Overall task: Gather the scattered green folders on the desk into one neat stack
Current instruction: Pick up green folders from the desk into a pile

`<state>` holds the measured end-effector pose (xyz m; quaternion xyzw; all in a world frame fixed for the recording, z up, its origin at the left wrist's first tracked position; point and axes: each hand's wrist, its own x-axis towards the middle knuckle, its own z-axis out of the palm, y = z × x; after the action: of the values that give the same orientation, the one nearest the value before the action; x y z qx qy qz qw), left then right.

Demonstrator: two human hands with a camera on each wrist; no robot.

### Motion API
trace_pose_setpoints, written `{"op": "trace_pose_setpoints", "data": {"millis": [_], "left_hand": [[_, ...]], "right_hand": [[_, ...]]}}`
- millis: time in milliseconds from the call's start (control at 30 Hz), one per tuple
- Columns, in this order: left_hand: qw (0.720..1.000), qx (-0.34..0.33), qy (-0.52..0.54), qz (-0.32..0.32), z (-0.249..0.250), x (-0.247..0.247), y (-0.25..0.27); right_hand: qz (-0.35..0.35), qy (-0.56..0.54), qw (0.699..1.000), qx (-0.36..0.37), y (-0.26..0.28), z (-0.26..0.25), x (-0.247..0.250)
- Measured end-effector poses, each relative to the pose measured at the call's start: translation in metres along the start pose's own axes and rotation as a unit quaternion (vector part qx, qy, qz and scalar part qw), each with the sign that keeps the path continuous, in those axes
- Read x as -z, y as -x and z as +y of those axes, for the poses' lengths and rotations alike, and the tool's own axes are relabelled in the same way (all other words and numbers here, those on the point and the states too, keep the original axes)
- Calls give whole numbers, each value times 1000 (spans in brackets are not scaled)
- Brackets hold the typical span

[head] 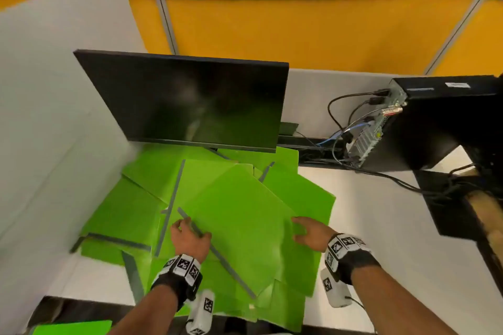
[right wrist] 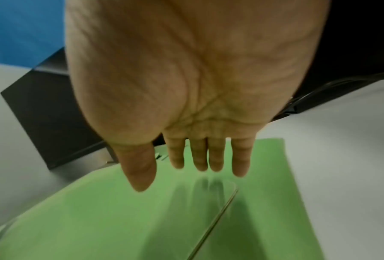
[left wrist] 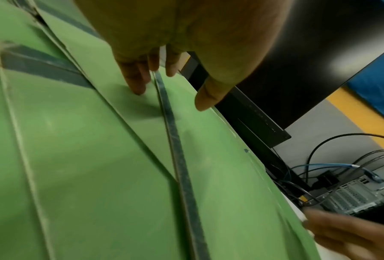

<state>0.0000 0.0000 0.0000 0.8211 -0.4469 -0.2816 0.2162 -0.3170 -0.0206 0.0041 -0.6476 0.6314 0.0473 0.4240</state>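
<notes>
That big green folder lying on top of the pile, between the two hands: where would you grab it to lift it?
Probably by its two opposite side edges, one hand from each side. The top folder lies flat and tilted, wide and floppy. The left hand is at its dark-striped edge, the right hand over its right edge, whose corner overhangs the folder beneath, leaving room for fingers to slip under.

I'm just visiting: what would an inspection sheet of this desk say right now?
Surface: white desk, mostly covered.
Job's things: green folders overlap at odd angles, unstacked; one more lies at the near left.
Clutter: nothing seen.
Hands: left hand rests fingertips by a folder's grey spine; right hand open, flat over the top folder's right edge.
Cables: black and blue cables plugged into the computer case.
Surroundings: dark monitor, yellow partition.
</notes>
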Motion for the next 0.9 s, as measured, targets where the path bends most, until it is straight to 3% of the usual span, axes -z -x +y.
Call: {"op": "trace_pose_setpoints", "data": {"millis": [133,233,400,500,600,700,800,833,900], "left_hand": [[996,54,53,-52,12,2,1],[989,85,115,-49,12,-1,-8],[936,178,286,-101,20,-2,-21],[955,102,250,-126,33,-6,-21],[935,55,310,-163,47,-10,-19],[933,-22,304,-191,63,-9,-18],[944,-102,246,-194,71,-7,-30],[956,-110,207,-177,70,-4,-36],[993,-99,51,-46,57,3,-56]], "right_hand": [[10,23,999,-25,-7,-24,-9],[4,45,998,-37,-10,-24,-22],[-21,29,999,-36,-9,-6,-16],[-17,-60,998,-18,-10,8,-10],[73,-158,985,-18,-17,18,-3],[161,-326,932,5,-23,25,2],[194,-488,851,12,-20,19,9],[201,-528,825,19,-18,17,10],[206,-578,790,11,-21,21,8]]}}
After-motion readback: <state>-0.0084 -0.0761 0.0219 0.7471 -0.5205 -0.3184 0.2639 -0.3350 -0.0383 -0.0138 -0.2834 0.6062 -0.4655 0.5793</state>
